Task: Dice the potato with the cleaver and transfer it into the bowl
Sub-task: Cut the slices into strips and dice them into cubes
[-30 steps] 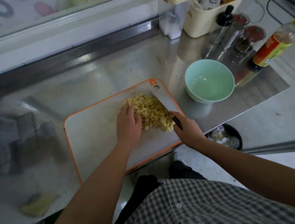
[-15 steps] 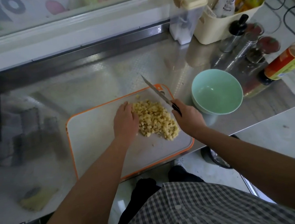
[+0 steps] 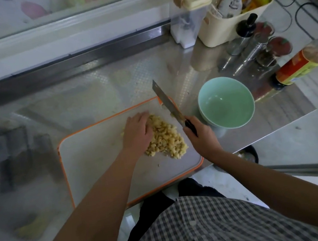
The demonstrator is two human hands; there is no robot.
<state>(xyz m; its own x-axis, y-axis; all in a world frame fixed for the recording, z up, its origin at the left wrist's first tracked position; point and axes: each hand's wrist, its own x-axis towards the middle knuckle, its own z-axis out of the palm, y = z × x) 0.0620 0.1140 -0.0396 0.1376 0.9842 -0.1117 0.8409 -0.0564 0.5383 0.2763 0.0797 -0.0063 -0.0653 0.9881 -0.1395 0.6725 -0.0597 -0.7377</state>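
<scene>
The cleaver (image 3: 164, 99), gripped by our right hand (image 3: 202, 137), has lifted off the board (image 3: 90, 154) — our left hand (image 3: 137, 131), fingers relaxed, banks the diced potato (image 3: 166, 137) near the board's far-right corner; dicing looks done, bowl (image 3: 226, 104) empty.

Your left hand (image 3: 137, 131) rests with straight fingers against the left side of the diced potato (image 3: 166, 137) heaped mid-frame on the orange-rimmed cutting board (image 3: 91, 160). Your right hand (image 3: 201, 135) grips the dark handle of the cleaver (image 3: 167, 103), its blade angled toward upper left, just right of the heap. The mint-green bowl (image 3: 226, 102) sits right of the board on the steel counter (image 3: 82, 93).
</scene>
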